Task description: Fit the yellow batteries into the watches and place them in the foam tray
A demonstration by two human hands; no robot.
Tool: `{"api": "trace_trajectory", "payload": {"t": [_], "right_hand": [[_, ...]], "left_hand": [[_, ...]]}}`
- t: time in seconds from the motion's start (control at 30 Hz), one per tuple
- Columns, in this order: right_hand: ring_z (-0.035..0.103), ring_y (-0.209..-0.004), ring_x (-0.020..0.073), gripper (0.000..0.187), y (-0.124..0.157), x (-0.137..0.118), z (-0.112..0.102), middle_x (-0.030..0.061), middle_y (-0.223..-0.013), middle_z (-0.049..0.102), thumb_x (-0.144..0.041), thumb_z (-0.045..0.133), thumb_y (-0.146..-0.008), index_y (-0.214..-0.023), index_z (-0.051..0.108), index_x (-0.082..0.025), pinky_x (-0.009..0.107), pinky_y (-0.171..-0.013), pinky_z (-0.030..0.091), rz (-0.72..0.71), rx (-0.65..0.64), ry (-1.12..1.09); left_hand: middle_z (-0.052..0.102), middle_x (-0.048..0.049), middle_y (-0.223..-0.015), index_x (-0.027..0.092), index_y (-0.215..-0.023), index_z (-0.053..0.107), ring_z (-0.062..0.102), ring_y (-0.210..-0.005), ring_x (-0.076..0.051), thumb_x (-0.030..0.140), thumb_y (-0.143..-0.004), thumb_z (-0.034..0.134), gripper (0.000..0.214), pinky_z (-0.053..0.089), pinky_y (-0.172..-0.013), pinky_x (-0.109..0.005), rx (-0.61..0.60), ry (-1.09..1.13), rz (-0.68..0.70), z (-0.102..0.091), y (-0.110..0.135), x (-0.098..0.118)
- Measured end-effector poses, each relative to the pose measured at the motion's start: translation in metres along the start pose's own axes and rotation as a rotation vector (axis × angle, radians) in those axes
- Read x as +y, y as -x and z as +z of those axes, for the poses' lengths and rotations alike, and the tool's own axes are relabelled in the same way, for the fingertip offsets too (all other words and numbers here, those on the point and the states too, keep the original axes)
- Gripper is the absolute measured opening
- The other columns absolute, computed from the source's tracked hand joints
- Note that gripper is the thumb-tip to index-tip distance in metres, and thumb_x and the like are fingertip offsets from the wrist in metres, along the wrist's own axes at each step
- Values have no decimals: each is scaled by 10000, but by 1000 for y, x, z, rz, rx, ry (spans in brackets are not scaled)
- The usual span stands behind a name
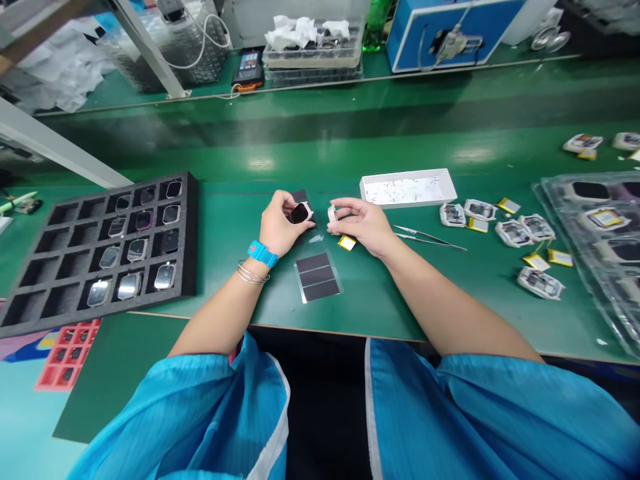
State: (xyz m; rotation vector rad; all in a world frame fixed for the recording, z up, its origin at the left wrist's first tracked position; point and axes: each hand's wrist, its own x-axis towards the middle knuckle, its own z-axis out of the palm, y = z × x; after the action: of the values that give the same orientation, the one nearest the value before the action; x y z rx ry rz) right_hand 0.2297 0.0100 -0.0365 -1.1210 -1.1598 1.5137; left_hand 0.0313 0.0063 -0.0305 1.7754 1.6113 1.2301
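My left hand (280,223) is closed around a smartwatch face (300,213) with a dark screen and a pale frame. Facing it across a small gap, my right hand (365,225) pinches a white watch case (332,215) by its edge. A small yellow-edged battery (347,243) shows just below the right fingers; whether it is joined to the case I cannot tell. Below and between the hands lies a clear sheet with dark adhesive strips (318,277). A dark strip (300,195) is partly hidden behind my left hand.
A black foam tray (193,233) with watch faces stands at left. To the right are a white box (407,200) of tiny parts, tweezers (430,238), several opened watch cases (514,233) with batteries, and clear plastic trays (590,267). A shelf with equipment runs along the back.
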Motion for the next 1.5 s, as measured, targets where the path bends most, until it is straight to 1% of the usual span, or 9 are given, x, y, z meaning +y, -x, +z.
{"api": "trace_trajectory", "payload": {"t": [0.13,0.3,0.53,1.0,1.33,1.5], "right_hand": [[684,-593,140,654,0,1,0,-17,-827,652,-234,937,-457,-1067,706,-180,327,-636,631,3,-23,47],[680,-578,135,674,0,0,1,-14,-838,640,-239,925,-465,-1094,693,-169,303,-592,617,19,-27,73],[680,-570,119,675,0,-3,1,-17,-858,636,-243,914,-464,-1097,694,-162,272,-592,606,34,-22,94],[681,-571,122,652,1,-4,2,-20,-860,631,-236,914,-460,-1070,694,-174,287,-600,606,43,-17,104],[675,-557,121,674,0,-3,2,-27,-837,633,-259,929,-430,-1055,690,-177,277,-579,599,42,-25,84],[672,-565,125,667,0,-3,2,-16,-855,640,-250,922,-445,-1065,688,-179,298,-595,607,44,-25,92]], "left_hand": [[582,56,-814,218,-847,415,606,-747,-120,92,-521,870,574,494,-697,-259,-1,7,8,1,0,-1],[576,57,-804,215,-839,418,597,-732,-115,80,-504,877,584,496,-693,-256,-1,28,-5,0,-1,0],[573,63,-787,216,-824,420,587,-718,-116,73,-489,880,586,493,-694,-261,-3,40,-26,0,-1,3],[580,61,-797,218,-833,434,585,-734,-120,76,-499,869,567,488,-709,-266,6,6,20,0,0,1],[582,59,-794,216,-831,439,579,-729,-121,68,-502,872,564,486,-707,-272,-11,3,8,0,1,2],[580,60,-793,218,-833,438,580,-733,-124,66,-503,871,565,487,-708,-277,-17,3,11,1,1,2]]}}
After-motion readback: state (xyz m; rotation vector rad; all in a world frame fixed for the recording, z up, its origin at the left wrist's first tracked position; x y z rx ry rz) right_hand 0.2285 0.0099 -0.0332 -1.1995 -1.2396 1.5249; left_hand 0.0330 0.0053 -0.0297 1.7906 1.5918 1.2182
